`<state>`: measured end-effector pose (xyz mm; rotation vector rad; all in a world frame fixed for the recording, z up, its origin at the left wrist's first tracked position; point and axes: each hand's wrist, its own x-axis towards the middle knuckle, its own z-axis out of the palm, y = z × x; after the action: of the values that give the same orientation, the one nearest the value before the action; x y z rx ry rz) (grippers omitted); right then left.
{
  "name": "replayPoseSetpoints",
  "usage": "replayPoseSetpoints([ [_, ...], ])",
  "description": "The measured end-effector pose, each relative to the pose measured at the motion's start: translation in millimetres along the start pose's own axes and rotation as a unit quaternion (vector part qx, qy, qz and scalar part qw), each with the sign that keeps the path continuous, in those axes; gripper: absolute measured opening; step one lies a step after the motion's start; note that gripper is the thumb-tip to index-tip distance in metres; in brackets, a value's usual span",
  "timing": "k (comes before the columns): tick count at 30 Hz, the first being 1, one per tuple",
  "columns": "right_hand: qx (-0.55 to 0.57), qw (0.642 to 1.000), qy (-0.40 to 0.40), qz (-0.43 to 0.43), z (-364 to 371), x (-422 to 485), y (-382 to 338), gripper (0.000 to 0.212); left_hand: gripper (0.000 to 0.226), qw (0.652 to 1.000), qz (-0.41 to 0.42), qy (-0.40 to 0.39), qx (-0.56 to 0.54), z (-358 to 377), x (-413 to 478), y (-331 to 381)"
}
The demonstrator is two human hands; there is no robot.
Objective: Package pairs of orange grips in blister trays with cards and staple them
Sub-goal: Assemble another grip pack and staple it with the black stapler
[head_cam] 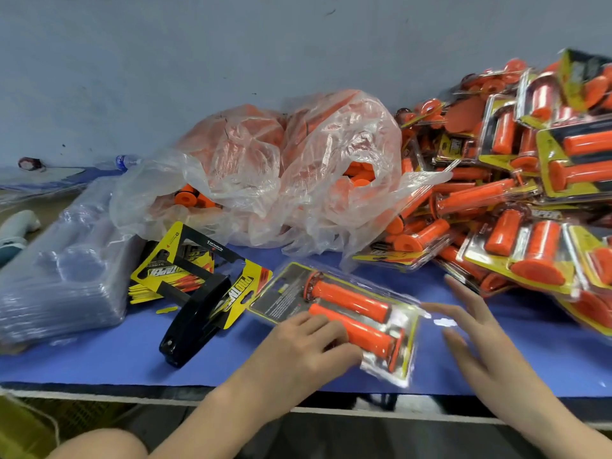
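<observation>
A clear blister tray (394,359) with a yellow and black card lies on the blue mat in front of me, holding two orange grips (351,301) side by side. My left hand (308,342) rests on the tray's near side, fingers curled over the nearer grip and thumb at the tray's edge. My right hand (470,329) hovers open just right of the tray, fingers spread and straight. A black stapler (195,323) lies to the left on a stack of yellow cards (198,270).
A stack of empty clear trays (63,276) sits at far left. Plastic bags of loose orange grips (284,173) stand behind. A heap of finished packs (530,193) fills the right side. The table's front edge (99,389) runs below my hands.
</observation>
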<state>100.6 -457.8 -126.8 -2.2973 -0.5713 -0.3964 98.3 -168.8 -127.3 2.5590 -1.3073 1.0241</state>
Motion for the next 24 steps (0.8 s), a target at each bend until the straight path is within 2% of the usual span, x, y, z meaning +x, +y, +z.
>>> replayPoseSetpoints([
  [2,-0.084,0.994,0.005,-0.074,14,1,-8,0.032,0.008,1.000,-0.013,0.010,0.004,5,10,-2],
  [4,-0.157,0.975,-0.016,-0.155,32,5,-17,0.039,0.013,0.999,-0.027,0.021,-0.011,10,17,-1],
  [5,-0.180,0.969,-0.022,-0.166,39,8,-18,0.036,0.015,0.999,-0.029,0.023,-0.018,13,19,1],
  [11,-0.184,0.969,-0.018,-0.163,41,15,-8,0.017,0.024,0.999,-0.041,0.026,0.009,13,14,-14],
  [14,-0.171,0.971,-0.007,-0.168,42,16,-8,0.010,0.028,0.996,-0.082,0.023,0.029,0,-5,-31],
  [16,-0.171,0.970,0.001,-0.173,41,16,-8,0.010,0.032,0.987,-0.145,0.037,0.050,-14,-23,-42],
  [18,-0.181,0.966,0.003,-0.183,42,16,-7,0.013,0.036,0.957,-0.265,0.071,0.099,-29,-41,-56],
  [20,-0.185,0.964,0.000,-0.190,44,16,-7,0.016,0.043,0.897,-0.418,0.058,0.134,-42,-56,-71],
  [22,-0.186,0.964,-0.002,-0.192,46,15,-8,0.018,0.048,0.839,-0.542,-0.017,0.055,-48,-66,-81],
  [24,-0.187,0.965,0.006,-0.184,47,15,-9,0.019,0.035,0.805,-0.587,-0.068,-0.052,-47,-71,-84],
])
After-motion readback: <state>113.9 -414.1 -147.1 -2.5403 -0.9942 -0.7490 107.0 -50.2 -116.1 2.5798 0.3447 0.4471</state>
